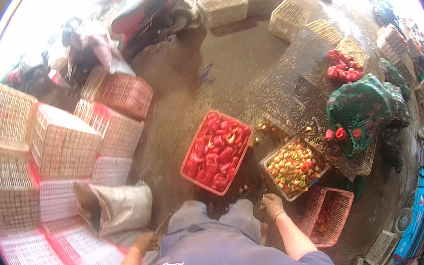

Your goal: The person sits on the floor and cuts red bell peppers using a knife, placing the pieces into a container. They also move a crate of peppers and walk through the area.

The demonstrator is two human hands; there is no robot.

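My left hand (146, 242), which looks gloved, is low beside my left thigh. It grips a thin, blade-like tool (163, 223) that points up and to the right; blur hides its exact kind. By my right knee, my right hand (273, 205) has its fingers bent, and whether anything small is in them is unclear. Just beyond it, a pale plastic crate (282, 198) is heaped with pepper cores and stems (292, 166). In front of my knees stands a red plastic crate (199, 187) full of red bell peppers (216, 151), several of them visibly cut.
Stacked plastic crates (66, 143) and an open woven sack (126, 207) flank my left. On the right are a reddish crate (325, 217) with scraps and a seed-strewn board (287, 73) bearing a green mesh sack (358, 106) and red peppers (344, 68). A motorcycle (151, 15) stands farther off.
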